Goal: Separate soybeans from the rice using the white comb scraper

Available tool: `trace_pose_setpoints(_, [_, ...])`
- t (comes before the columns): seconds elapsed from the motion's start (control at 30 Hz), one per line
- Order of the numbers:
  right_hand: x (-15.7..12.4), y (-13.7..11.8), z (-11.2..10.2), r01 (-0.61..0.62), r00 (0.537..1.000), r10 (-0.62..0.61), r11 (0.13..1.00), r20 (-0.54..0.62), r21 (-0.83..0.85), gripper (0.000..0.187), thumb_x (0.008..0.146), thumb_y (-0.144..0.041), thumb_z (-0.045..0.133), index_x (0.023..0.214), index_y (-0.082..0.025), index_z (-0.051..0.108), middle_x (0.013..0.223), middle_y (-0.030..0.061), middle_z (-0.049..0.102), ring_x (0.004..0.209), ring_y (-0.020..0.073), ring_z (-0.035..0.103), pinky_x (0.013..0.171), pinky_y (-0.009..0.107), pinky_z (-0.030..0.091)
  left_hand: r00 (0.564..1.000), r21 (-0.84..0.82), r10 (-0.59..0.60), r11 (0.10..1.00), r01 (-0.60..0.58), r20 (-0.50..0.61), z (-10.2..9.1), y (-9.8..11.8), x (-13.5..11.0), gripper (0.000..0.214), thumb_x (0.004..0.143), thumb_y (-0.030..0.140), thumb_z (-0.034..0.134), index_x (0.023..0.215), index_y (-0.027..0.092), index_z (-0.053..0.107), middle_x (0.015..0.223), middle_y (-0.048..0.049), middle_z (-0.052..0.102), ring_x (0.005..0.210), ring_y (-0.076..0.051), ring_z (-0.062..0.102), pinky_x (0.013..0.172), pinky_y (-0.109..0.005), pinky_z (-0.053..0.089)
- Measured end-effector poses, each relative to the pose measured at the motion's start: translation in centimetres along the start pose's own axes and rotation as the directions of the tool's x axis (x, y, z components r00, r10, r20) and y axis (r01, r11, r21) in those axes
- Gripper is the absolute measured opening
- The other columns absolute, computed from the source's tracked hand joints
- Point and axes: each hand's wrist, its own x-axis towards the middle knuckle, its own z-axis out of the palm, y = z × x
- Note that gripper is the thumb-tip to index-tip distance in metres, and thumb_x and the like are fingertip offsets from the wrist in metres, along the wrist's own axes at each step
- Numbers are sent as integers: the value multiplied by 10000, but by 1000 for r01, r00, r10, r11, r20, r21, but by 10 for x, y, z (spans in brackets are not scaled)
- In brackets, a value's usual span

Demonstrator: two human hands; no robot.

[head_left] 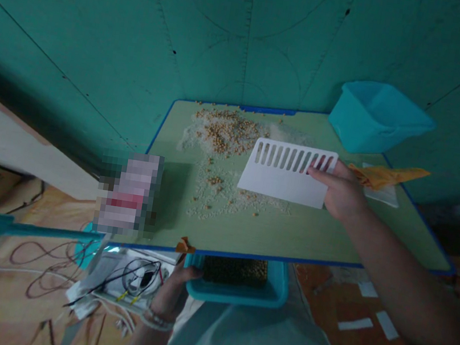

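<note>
My right hand (pixel 343 192) grips the right end of a white flat scraper (pixel 283 181) with a row of slots, holding it over the table. Under and behind it lie spread white rice-like grains (pixel 202 214), with a heap of round tan beans (pixel 225 128) among them. At the table's front edge, my left hand (pixel 177 291) holds the left rim of a turquoise basin (pixel 237 299). Inside the basin are small dark beans (pixel 232 271), with some lighter ones at the right. The basin's far side is partly hidden by the table edge.
The green table (pixel 289 242) has a blue rim and stands against a green wall (pixel 106 15). A turquoise bin (pixel 362 126) sits at its back right, beside an orange cloth-like piece (pixel 389 178) on clear plastic. A pixelated box (pixel 129 192) stands left. Cables (pixel 42 268) lie below left.
</note>
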Motion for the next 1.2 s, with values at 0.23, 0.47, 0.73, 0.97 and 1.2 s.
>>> trace_pose_setpoints(0.23, [-7,2,-2,-46,999,46,999,6,-22,262,564,-320,786,774,-265,639,739,-23,688,680,200,636,717,396,504,1000,6,8,1000,-8,13,1,-1,4,379,519,132,681,888,202,735,920,-45,778,983,-330,650,847,-386,486])
trace_pose_setpoints(0.47, [-13,-1,2,-107,994,107,994,20,6,254,545,-276,773,751,-233,632,705,-30,678,641,170,620,654,333,486,1000,-18,16,1000,-16,-1,2,0,2,439,500,115,681,925,218,726,925,-32,778,975,-320,656,830,-377,494])
trace_pose_setpoints(0.73, [-14,5,2,-89,995,90,996,39,-30,266,576,-304,753,792,-243,611,746,-21,677,679,193,628,672,362,474,1000,-8,18,1000,-18,-22,5,1,1,478,484,115,689,949,223,711,979,-38,764,966,-330,659,829,-392,492])
trace_pose_setpoints(0.97, [-22,5,4,-143,984,146,989,105,-30,206,598,-277,734,759,-229,617,720,-25,667,662,181,622,704,358,464,999,-25,42,999,-42,-14,5,1,1,520,496,96,680,996,238,692,1021,-15,752,1066,-320,611,878,-383,468])
trace_pose_setpoints(1.2, [-29,0,9,-191,979,189,981,73,18,201,565,-257,752,723,-217,634,669,-35,661,615,154,603,628,309,460,999,5,33,999,-33,9,4,0,1,496,532,106,658,1012,227,683,1036,-29,750,1015,-315,638,859,-373,475])
